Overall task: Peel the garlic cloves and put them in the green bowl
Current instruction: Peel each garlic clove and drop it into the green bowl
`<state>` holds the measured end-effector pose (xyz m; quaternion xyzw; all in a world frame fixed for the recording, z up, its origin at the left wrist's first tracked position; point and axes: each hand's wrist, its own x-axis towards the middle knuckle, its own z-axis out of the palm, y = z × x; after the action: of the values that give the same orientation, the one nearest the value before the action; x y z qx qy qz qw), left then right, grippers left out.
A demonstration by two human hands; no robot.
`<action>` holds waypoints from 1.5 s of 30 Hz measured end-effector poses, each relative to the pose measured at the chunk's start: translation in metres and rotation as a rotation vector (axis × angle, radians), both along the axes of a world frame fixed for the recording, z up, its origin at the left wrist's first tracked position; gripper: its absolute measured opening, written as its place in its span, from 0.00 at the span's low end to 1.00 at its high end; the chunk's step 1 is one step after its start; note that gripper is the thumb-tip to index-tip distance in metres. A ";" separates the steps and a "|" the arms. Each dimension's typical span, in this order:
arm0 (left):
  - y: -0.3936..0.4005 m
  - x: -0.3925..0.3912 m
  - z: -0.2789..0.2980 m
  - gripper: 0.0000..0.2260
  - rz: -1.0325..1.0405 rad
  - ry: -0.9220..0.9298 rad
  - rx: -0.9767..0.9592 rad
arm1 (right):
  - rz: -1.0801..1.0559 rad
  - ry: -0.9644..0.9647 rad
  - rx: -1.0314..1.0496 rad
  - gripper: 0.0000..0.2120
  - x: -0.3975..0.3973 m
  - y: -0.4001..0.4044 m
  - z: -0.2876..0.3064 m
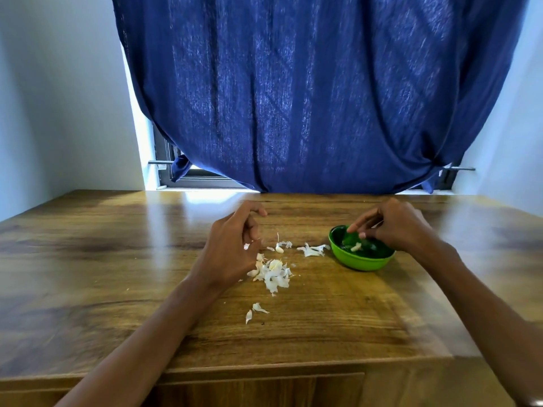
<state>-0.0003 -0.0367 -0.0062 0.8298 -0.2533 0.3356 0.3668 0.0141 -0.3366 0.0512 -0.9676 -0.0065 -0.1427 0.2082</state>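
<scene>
One clove (355, 247) under right hand (393, 227)

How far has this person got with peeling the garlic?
Done: at least one pale peeled clove lies in the green bowl, and a heap of papery skins sits on the wooden table. In hand: the right hand hovers over the bowl; the left hand is beside the skins. Left: a small clove on the table, apparently more work.
</scene>
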 end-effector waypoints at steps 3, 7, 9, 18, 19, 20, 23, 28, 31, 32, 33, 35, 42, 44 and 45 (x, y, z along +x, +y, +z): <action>-0.002 -0.001 0.001 0.20 -0.020 0.009 -0.023 | 0.008 -0.064 0.020 0.13 -0.001 0.000 0.009; -0.004 -0.002 0.002 0.10 -0.035 0.013 -0.063 | 0.118 -0.150 0.062 0.09 -0.008 0.014 0.020; -0.003 0.000 0.002 0.10 -0.013 0.022 -0.069 | 0.177 -0.177 0.088 0.09 -0.011 0.029 0.023; 0.002 0.003 -0.001 0.12 -0.002 0.109 -0.034 | 0.305 -0.003 0.002 0.05 0.007 0.123 -0.026; 0.002 0.003 -0.002 0.12 -0.004 0.124 -0.021 | 0.292 -0.006 -0.007 0.03 0.011 0.128 -0.032; 0.002 0.003 -0.003 0.12 -0.006 0.140 -0.011 | 0.274 -0.008 -0.011 0.03 0.015 0.132 -0.035; 0.001 0.005 -0.004 0.15 -0.003 0.170 -0.004 | 0.223 0.011 -0.049 0.03 0.023 0.139 -0.040; 0.002 0.008 -0.006 0.19 -0.001 0.189 0.036 | 0.202 0.007 -0.081 0.03 0.024 0.143 -0.042; 0.001 0.009 -0.007 0.19 -0.013 0.153 0.052 | 0.211 -0.013 0.010 0.05 0.019 0.140 -0.043; 0.001 0.010 -0.007 0.18 -0.012 0.142 0.051 | 0.212 -0.038 0.064 0.06 0.017 0.138 -0.042; 0.001 0.011 -0.008 0.18 -0.008 0.126 0.047 | 0.213 -0.062 0.138 0.08 0.014 0.135 -0.041; 0.001 0.012 -0.008 0.16 0.003 0.085 0.031 | 0.228 -0.057 0.351 0.10 0.008 0.131 -0.039; 0.001 0.009 -0.005 0.20 0.031 -0.079 0.020 | 0.401 0.200 0.911 0.14 -0.008 0.127 -0.028; 0.002 0.007 -0.003 0.17 0.038 -0.104 0.015 | 0.428 0.268 1.076 0.15 -0.010 0.126 -0.025; 0.002 0.006 -0.003 0.14 0.044 -0.111 0.005 | 0.432 0.299 1.128 0.15 -0.011 0.125 -0.023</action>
<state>0.0053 -0.0350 -0.0094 0.8163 -0.2557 0.3885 0.3427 0.0026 -0.2112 0.0277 -0.6949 -0.0965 0.0584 0.7102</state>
